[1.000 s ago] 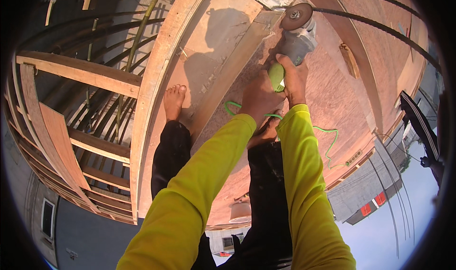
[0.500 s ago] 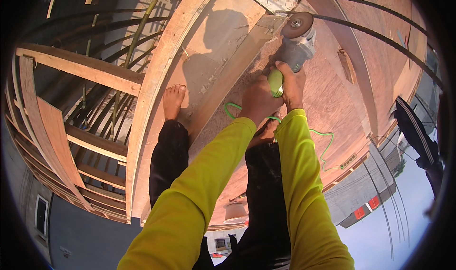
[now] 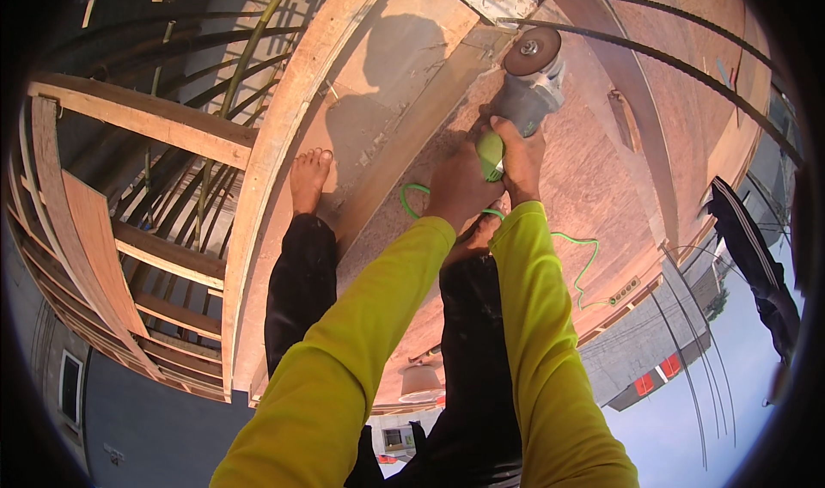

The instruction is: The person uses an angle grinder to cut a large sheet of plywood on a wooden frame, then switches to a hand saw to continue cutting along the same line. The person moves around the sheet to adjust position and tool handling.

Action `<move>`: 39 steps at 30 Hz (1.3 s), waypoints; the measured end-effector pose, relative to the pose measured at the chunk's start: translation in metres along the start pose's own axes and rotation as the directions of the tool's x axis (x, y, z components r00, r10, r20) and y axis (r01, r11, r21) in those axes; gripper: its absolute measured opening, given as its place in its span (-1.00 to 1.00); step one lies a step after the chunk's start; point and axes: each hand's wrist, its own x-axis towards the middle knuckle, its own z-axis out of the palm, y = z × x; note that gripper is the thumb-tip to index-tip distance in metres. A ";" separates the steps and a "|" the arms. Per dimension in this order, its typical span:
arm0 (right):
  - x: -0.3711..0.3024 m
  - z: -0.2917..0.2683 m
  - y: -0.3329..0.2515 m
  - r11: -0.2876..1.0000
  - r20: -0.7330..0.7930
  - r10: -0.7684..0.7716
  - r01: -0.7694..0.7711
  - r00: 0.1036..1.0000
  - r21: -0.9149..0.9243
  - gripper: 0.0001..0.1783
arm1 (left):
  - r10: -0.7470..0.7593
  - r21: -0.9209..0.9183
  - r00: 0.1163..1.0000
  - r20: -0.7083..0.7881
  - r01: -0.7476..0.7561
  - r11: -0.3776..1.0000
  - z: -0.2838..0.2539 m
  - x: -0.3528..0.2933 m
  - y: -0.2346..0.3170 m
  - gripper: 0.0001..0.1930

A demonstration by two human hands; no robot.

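Both my hands are closed around the green-and-grey body of an angle grinder (image 3: 526, 103), held out ahead of me. My left hand (image 3: 461, 183) wraps the rear of the body. Farther forward, my right hand (image 3: 522, 163) grips with its thumb along the top. A brown round disc (image 3: 532, 51) sits at the tool's far end. Its upper rim is right by the lower of two ribbed steel bars (image 3: 649, 48); whether they touch I cannot tell. A green power cord (image 3: 591, 269) trails from under my hands over the reddish plywood (image 3: 593, 192).
My bare left foot (image 3: 310, 179) stands between a timber beam (image 3: 288, 118) and a raised board (image 3: 430, 127). Left of the beam is an open timber frame with bars below. A socket strip (image 3: 625, 291) lies near the plywood's edge. Dark cloth (image 3: 756, 265) hangs at the right.
The grinder has come slightly back toward me, so its disc is a little lower beside the steel bar. Both hands keep their hold. The whole view has shifted slightly.
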 end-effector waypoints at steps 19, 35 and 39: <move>0.000 0.002 0.018 1.000 -0.024 0.004 -0.004 1.000 -0.005 -0.52 | 0.031 -0.030 0.999 -0.038 -0.032 0.999 0.003 -0.004 -0.015 -0.33; -0.008 0.000 0.018 0.999 0.000 0.051 -0.051 0.999 0.000 -0.48 | 0.024 -0.098 0.999 -0.033 -0.027 0.995 0.001 -0.013 -0.016 -0.38; -0.010 -0.001 0.019 0.998 -0.007 0.063 -0.063 0.998 -0.031 -0.46 | -0.006 -0.079 1.000 -0.021 0.004 0.997 0.000 -0.016 -0.015 -0.39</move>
